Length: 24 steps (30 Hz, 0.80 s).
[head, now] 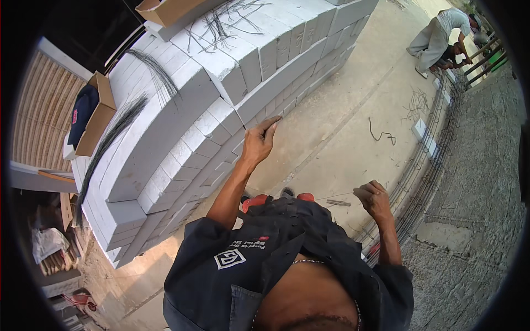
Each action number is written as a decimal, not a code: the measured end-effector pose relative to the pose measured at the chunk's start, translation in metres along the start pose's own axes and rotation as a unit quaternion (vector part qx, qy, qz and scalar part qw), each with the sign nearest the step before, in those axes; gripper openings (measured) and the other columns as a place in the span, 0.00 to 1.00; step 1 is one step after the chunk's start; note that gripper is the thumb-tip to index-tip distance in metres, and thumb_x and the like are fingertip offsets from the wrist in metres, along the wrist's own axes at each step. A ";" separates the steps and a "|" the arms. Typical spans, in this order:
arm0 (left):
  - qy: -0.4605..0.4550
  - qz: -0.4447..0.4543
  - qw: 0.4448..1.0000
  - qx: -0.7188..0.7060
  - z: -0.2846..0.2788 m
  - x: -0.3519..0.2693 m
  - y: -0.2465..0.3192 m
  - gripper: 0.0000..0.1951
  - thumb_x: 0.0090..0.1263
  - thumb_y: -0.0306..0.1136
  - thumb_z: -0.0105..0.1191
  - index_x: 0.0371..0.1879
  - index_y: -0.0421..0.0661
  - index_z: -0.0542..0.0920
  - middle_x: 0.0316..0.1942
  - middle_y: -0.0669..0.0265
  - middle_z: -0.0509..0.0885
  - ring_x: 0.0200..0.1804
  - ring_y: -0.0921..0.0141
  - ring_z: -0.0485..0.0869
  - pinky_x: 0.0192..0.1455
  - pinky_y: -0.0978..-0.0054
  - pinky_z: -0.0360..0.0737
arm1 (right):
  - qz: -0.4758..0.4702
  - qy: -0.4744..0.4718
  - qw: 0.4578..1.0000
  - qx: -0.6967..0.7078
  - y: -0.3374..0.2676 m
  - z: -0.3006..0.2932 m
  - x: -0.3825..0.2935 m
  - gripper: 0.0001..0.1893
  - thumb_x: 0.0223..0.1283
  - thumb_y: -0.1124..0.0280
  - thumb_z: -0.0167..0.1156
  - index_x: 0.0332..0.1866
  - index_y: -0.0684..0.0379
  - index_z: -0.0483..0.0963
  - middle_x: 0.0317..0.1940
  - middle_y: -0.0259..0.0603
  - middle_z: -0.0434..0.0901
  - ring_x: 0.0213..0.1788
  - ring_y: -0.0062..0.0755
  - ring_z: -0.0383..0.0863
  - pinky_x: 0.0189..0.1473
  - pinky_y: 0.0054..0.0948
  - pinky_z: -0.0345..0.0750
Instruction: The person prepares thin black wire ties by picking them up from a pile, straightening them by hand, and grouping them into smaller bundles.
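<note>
My left hand (260,138) is raised beside a stack of pale lightweight concrete blocks (165,165). Its thumb and forefinger nearly meet; whether anything thin is between them cannot be made out. My right hand (374,199) hangs over the floor with its fingers curled, its palm hidden. Closest to it is a long rebar cage (426,176) lying along the wall. Dark tie wire lies on the blocks as a long bundle (105,142), a smaller bundle (159,70) and a loose tangle (225,25).
An open cardboard box (101,113) holding dark cloth stands on the blocks. A bent steel rod (381,135) and short rods (338,202) lie on the concrete floor (314,136). White blocks (425,134) sit by the cage. Beyond, a person (439,37) bends over near a rough wall (476,165).
</note>
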State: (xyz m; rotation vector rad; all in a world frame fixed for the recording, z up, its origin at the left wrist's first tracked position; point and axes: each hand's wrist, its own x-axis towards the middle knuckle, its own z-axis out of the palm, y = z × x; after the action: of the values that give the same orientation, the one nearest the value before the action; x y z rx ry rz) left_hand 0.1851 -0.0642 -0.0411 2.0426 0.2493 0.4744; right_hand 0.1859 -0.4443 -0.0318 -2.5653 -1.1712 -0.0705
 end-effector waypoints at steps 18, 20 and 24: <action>-0.222 -0.007 0.974 -0.034 -0.029 -0.055 0.046 0.13 0.69 0.33 0.51 0.49 0.45 0.82 0.33 0.55 0.85 0.29 0.71 0.79 0.36 0.75 0.75 | -0.149 0.163 0.975 -0.003 -0.029 -0.045 0.153 0.08 0.51 0.77 0.64 0.38 0.59 0.79 0.23 0.36 0.80 0.23 0.34 0.79 0.24 0.29 0.76; -0.150 -0.037 0.986 -0.056 -0.054 -0.061 0.008 0.14 0.69 0.35 0.53 0.50 0.45 0.82 0.30 0.57 0.84 0.28 0.73 0.77 0.33 0.73 0.73 | -0.062 0.224 0.972 0.020 0.006 -0.085 0.150 0.06 0.51 0.77 0.64 0.36 0.61 0.80 0.23 0.40 0.81 0.22 0.36 0.80 0.25 0.29 0.76; -0.234 0.082 0.965 0.089 -0.081 -0.073 0.001 0.16 0.65 0.36 0.57 0.52 0.49 0.81 0.25 0.56 0.82 0.26 0.64 0.77 0.31 0.64 0.72 | -0.018 0.215 0.976 -0.009 0.021 -0.095 0.130 0.04 0.52 0.76 0.65 0.33 0.61 0.81 0.28 0.43 0.84 0.25 0.37 0.83 0.28 0.27 0.78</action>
State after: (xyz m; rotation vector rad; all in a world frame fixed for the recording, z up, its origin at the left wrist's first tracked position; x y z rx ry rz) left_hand 0.0842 -0.0276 -0.0212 2.2938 -0.1705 0.0573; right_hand 0.2964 -0.3917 0.0750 -2.3725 -1.0478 -0.6136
